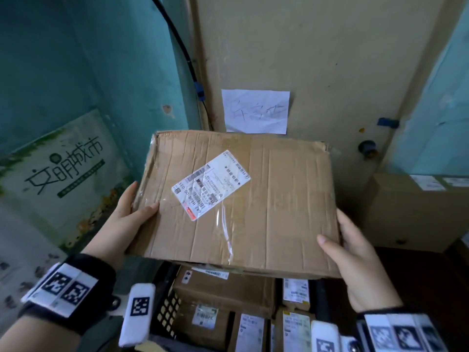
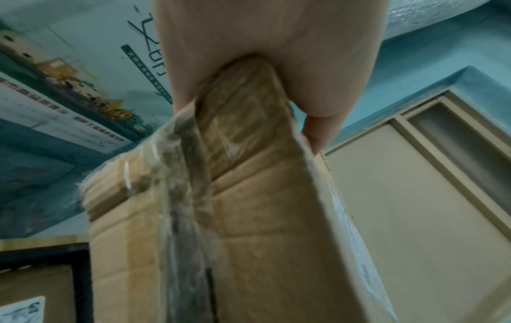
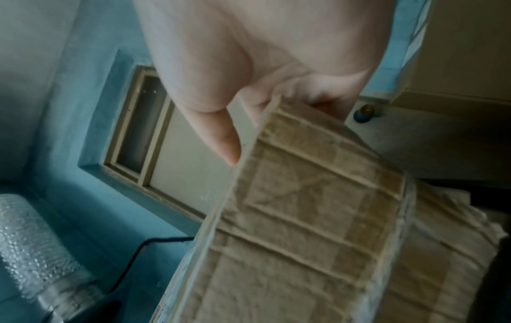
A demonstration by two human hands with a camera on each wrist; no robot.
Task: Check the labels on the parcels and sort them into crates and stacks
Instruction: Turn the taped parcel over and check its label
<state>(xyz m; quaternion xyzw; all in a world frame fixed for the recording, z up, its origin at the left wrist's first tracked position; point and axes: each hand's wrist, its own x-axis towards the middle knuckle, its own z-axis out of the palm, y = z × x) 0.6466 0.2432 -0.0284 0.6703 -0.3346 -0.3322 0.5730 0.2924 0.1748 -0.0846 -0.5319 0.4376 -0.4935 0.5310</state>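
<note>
Head view shows you holding one flat box (image 1: 238,201) up over the crate (image 1: 165,308), its label (image 1: 211,185) facing you but lying askew and upside down. Below the box, the crate already carries several labelled parcels (image 1: 223,288) packed side by side, so by my reading some sorting is done. Right of the crate and further back, a big carton (image 1: 411,212) with its own labels stands against the wall. Beyond the crate a paper note (image 1: 255,111) with handwriting hangs on the door; it may mark a destination, but the writing is too faint to read. What is left, I judge: read this label, then choose crate or stack for the box. How many parcels still wait cannot be told.

Your left hand (image 1: 129,217) clamps the box's left edge, thumb (image 1: 147,208) on top and fingers curled beneath; the left wrist view shows the edge wedged deep between thumb and palm. Your right hand (image 1: 355,260) grips the near right corner the same way, thumb lying flat on the top face and the fingers hidden underneath. Both hands are closed around the box and it rests on nothing.
</note>
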